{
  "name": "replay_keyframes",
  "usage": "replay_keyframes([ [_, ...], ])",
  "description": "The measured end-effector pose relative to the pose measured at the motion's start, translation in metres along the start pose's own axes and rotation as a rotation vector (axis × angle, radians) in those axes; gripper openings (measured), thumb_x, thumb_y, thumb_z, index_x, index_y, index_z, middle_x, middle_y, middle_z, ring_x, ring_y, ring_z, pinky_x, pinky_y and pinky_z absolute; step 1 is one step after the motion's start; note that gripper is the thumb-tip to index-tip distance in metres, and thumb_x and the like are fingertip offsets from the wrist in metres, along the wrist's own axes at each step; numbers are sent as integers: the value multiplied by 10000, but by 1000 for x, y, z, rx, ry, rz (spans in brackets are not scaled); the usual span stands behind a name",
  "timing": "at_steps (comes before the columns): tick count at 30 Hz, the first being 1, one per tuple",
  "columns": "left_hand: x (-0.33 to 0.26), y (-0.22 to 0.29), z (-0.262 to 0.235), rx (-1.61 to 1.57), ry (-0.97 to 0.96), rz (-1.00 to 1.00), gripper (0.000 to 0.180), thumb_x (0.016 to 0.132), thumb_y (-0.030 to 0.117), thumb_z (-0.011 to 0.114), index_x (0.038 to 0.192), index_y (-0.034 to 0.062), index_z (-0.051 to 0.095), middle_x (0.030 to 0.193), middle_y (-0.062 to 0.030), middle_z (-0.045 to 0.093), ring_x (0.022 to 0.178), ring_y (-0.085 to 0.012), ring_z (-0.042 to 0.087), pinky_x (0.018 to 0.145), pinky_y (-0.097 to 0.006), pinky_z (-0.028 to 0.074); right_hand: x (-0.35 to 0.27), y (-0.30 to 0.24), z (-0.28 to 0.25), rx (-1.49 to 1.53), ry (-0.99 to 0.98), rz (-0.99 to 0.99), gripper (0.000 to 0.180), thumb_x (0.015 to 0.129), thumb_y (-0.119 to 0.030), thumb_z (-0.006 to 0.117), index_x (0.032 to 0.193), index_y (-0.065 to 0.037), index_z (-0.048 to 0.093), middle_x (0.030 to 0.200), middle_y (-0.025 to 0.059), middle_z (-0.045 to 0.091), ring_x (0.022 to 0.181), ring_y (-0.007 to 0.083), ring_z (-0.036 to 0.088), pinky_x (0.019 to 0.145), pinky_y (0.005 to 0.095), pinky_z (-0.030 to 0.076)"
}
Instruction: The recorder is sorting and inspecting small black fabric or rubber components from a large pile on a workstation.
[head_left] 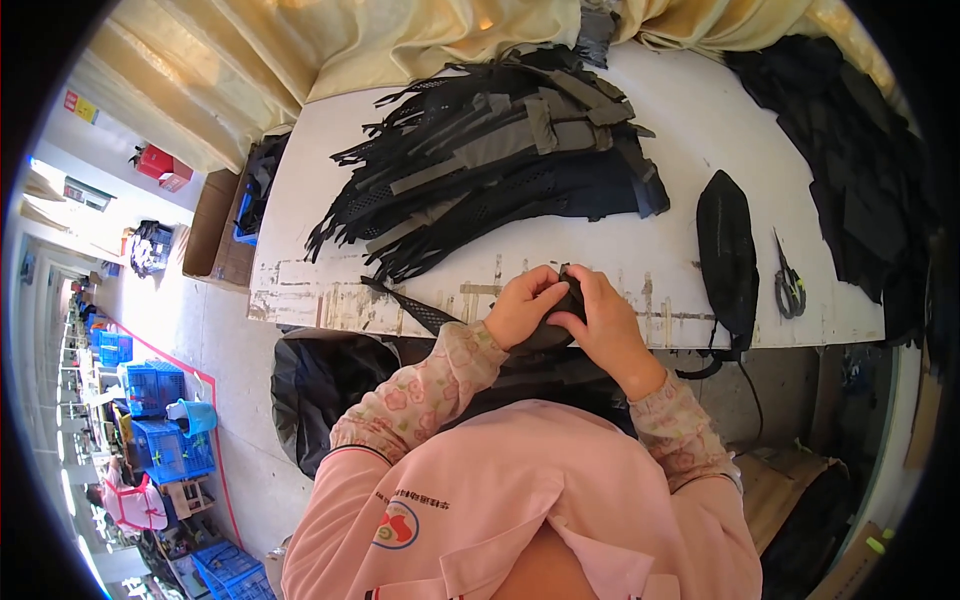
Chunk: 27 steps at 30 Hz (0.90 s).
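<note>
At the near edge of the white table (275, 280), my left hand (527, 306) and my right hand (606, 325) pinch a black fabric piece (548, 337) between thumbs and fingers. The fingertips meet at its upper end, and most of it is covered by the hands. A black mesh strip (412, 304) runs out left from behind my left wrist; whether it joins the held piece I cannot tell. Beyond my hands lies a spread stack of black and grey fabric strips (500, 150), some perforated, with narrow ends pointing left.
Right of my hands lie a long black pouch-like piece (727, 255) and black-handled scissors (789, 290). Dark cloth (865, 190) hangs over the table's right side. A black bag (320, 390) sits below the edge. Cream curtains (430, 45) border the back; blue crates (172, 448) stand far left.
</note>
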<state>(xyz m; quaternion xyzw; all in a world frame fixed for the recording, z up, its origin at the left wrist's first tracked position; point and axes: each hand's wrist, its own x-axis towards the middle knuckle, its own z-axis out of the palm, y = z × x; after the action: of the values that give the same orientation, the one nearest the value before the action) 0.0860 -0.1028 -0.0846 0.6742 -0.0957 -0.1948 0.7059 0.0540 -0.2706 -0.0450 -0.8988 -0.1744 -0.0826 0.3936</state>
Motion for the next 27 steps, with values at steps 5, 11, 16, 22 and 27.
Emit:
replay_keyframes([
  [5, -1, 5, 1, 275, -41, 101, 139, 873, 124, 649, 874, 31, 546, 784, 18, 542, 716, -36, 468, 627, -203, 409, 2, 15, 9, 108, -15, -48, 371, 846, -45, 582, 1196, -21, 462, 953, 192, 601, 900, 386, 591, 744, 412, 486],
  [11, -2, 13, -4, 90, -84, 51, 109, 844, 61, 670, 898, 44, 576, 809, 25, 554, 724, -35, 486, 646, -192, 424, 10, 32, -4, 817, -331, 278, 349, 859, -1, 569, 1200, -24, 500, 866, 44, 616, 788, 117, 586, 692, 233, 449],
  [16, 0, 30, -7, 67, -148, 47, 102, 849, 48, 660, 916, 42, 582, 815, 45, 548, 723, -27, 473, 652, -178, 410, 11, 38, -7, 1041, -319, 365, 336, 861, 21, 552, 1190, -41, 560, 886, -19, 590, 769, 38, 515, 693, 183, 420],
  [22, -1, 39, -10, 19, -208, 21, 116, 843, 78, 677, 895, 46, 578, 779, 51, 528, 710, -29, 456, 640, -194, 409, 11, 26, -18, 894, -204, 348, 303, 863, 16, 537, 1158, -28, 593, 856, 47, 614, 750, 104, 576, 668, 240, 466],
  [27, -5, 35, -8, 91, -185, 48, 146, 844, 89, 681, 837, 42, 543, 751, 58, 514, 678, -33, 436, 601, -212, 398, 11, 21, -15, 190, 5, -180, 226, 841, -9, 559, 1061, -10, 609, 819, 159, 622, 736, 273, 629, 653, 320, 495],
])
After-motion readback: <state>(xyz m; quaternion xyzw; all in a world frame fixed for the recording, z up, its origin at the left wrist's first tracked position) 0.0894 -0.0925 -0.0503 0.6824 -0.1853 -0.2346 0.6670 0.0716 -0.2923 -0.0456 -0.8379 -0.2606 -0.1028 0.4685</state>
